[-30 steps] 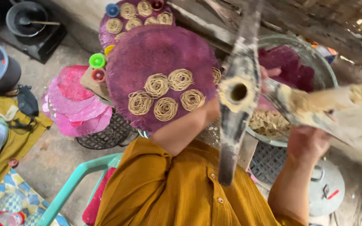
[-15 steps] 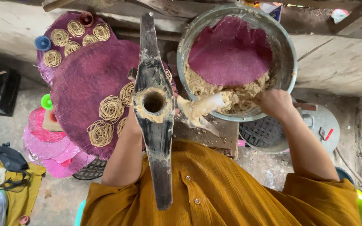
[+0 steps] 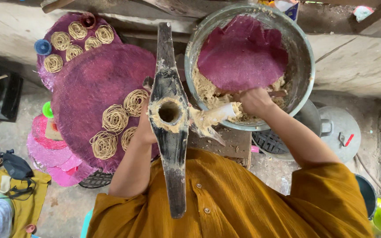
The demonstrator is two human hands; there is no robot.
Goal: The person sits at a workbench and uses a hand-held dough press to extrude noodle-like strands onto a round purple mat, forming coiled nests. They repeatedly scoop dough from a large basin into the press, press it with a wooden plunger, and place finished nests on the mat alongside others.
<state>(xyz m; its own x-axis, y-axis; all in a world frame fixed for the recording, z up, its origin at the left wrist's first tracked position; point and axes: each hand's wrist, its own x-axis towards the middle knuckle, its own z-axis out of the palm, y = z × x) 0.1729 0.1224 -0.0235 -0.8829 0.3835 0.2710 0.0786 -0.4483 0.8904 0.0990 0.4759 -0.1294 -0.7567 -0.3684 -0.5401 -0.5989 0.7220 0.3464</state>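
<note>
Two hands are at work below my camera. My left hand [image 3: 145, 128], just left of centre, is mostly hidden behind the wooden press [image 3: 169, 115], so I cannot tell whether it is closed, though it sits against the underside of the press. That press is a long, dark, weathered wooden bar running from the top centre of the frame down over my mustard-yellow shirt [image 3: 225, 202]. It widens at the middle around a round hole, whose rim is caked with pale dough. A dough-smeared plunger [image 3: 210, 120] slants off its right side toward the bowl.

My right hand [image 3: 254, 102], right of centre, is closed into the dough [image 3: 208, 94], fingers curled down in the beige, crumbly mass at the lower rim of the metal bowl [image 3: 307, 66] in the upper right. A magenta mesh mat [image 3: 243, 53] covers most of the bowl's contents.

Left of the press lies a round purple woven mat [image 3: 93, 83] carrying four coiled noodle nests [image 3: 114, 119]. Another mat [image 3: 67, 26] with more nests sits behind it in the upper left.
</note>
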